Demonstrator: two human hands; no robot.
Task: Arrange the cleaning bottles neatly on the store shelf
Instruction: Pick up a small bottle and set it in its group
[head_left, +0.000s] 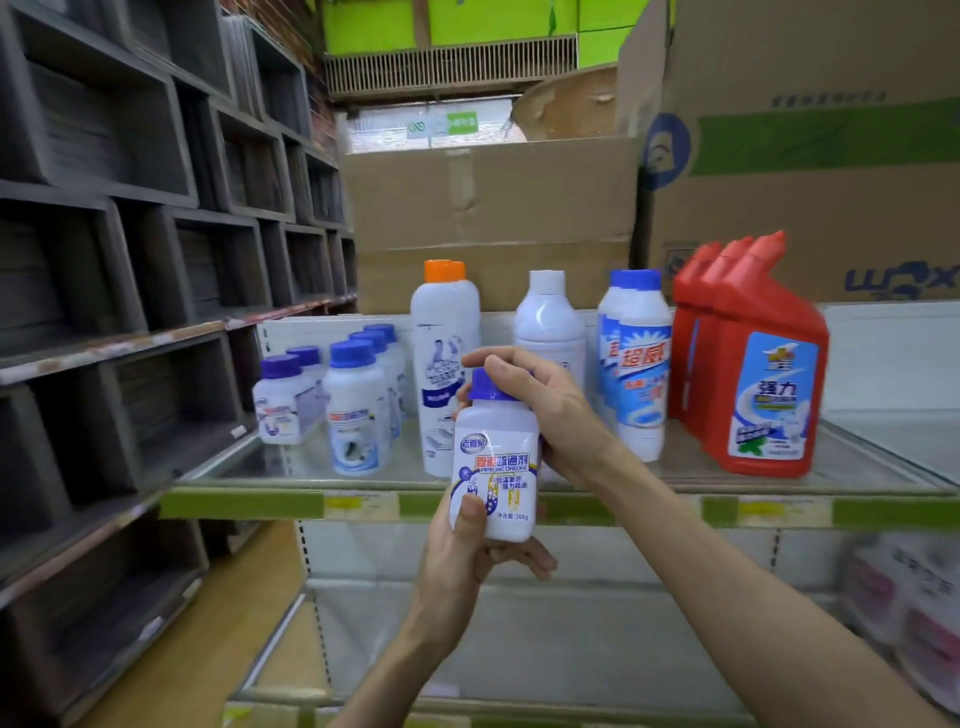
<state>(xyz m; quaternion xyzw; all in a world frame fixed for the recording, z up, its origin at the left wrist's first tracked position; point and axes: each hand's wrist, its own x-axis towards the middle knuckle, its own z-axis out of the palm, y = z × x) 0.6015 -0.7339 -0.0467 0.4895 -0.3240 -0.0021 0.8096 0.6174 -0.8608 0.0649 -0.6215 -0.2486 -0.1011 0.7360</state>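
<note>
While most of the stock already stands upright on the shelf, one small white bottle with a purple cap is not yet placed: it is held in the air just in front of the shelf's front edge, label toward the camera. The left hand cups its base, thumb pressed on the lower label and fingers wrapped round behind, while the right hand closes its fingers over the cap and shoulder. Just behind, on the shelf, a tall white bottle with an orange cap, a plain white bottle and blue-capped bottles stand side by side, with red angled-neck bottles in a tidy file at the right. Further left, the matching purple-capped bottles sit in two rows running back, the left row looking shorter. The held bottle probably belongs with that group, so I judge the job well along, with this placement and perhaps some label-facing left. Cardboard boxes are stacked behind.
</note>
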